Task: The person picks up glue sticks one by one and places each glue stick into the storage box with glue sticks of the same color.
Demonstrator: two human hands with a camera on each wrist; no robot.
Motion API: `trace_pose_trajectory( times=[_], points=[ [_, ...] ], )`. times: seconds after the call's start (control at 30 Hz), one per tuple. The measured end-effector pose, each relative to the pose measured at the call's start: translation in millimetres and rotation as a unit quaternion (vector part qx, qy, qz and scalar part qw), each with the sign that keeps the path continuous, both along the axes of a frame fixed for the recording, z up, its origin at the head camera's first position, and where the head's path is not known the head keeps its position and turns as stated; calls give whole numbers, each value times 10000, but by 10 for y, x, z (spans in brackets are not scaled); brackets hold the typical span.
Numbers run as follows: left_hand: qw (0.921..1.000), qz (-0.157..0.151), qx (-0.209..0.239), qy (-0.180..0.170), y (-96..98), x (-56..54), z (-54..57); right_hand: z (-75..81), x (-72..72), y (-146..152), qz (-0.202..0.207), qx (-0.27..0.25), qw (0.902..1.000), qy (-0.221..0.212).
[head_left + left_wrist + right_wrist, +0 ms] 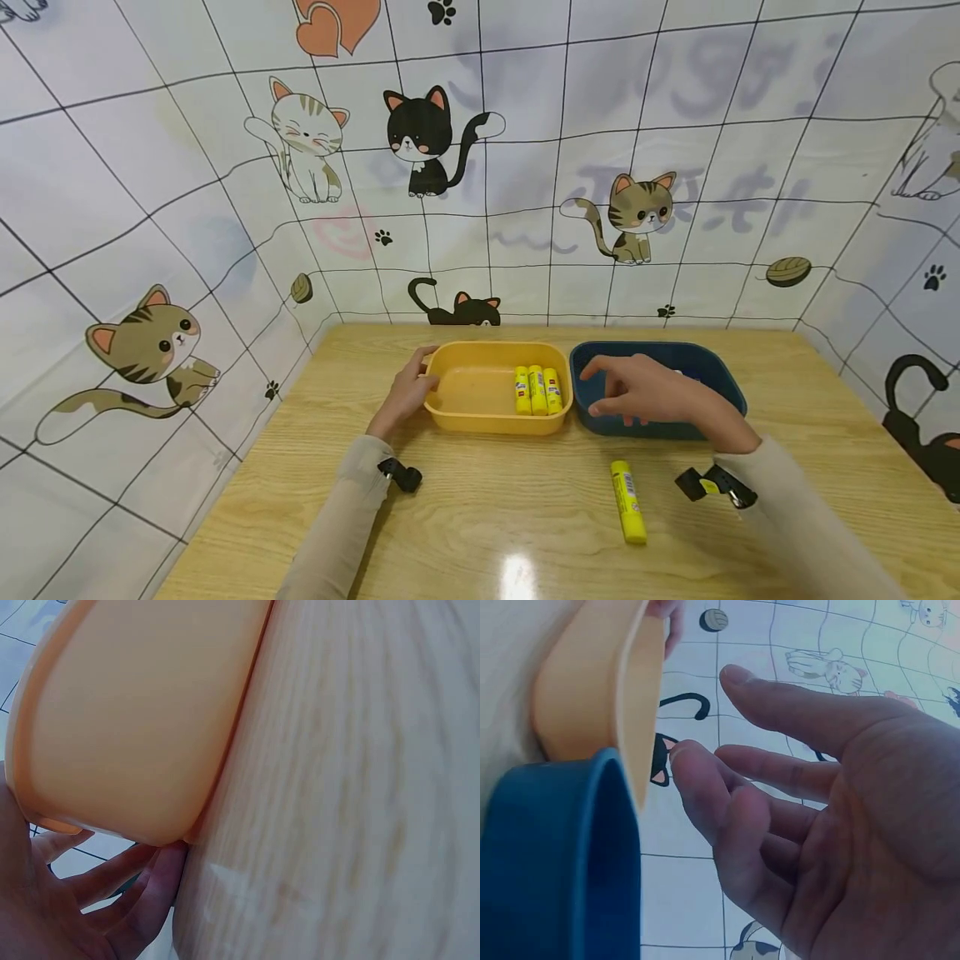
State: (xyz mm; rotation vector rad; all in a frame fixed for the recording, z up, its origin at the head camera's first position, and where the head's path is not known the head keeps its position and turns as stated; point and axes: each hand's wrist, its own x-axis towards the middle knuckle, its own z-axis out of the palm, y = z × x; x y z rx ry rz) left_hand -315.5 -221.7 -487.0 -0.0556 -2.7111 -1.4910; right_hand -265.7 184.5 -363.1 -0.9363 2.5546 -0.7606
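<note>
My left hand [408,390] grips the left end of a yellow plastic basket [468,382], thumb at the rim and fingers against its outside, as the left wrist view also shows. Three yellow glue sticks [537,392] stand or lie side by side at the basket's right end. Over a dark blue basket [667,431], my right hand [648,389] hovers with bent, spread fingers; the right wrist view shows nothing between them. A single yellow glue stick [628,502] lies on the table in front of the blue basket. My right hand partly hides the blue basket's contents.
Both baskets stand side by side toward the back of the wooden table [480,500]. A white cloth [525,208] printed with cats and grid lines surrounds the table at the back and sides. Camera straps sit on both wrists.
</note>
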Motion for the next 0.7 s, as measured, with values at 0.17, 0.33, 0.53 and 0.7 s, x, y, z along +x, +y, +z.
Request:
trace_pose_trajectory(
  times=[0.17, 0.33, 0.53, 0.7],
  points=[
    [10000, 9, -3, -25, 7, -8, -9, -174, 194, 164, 81, -157, 9996, -240],
    [10000, 37, 8, -51, 3, -27, -23, -354, 317, 282, 176, -150, 9957, -893],
    [10000, 51, 13, -2, -18, -53, -16, -531, 361, 318, -76, 198, 9895, -1432],
    [10000, 32, 10, 28, -26, -49, -14, -594, 394, 245, -485, 602, 9844, -1580]
  ],
)
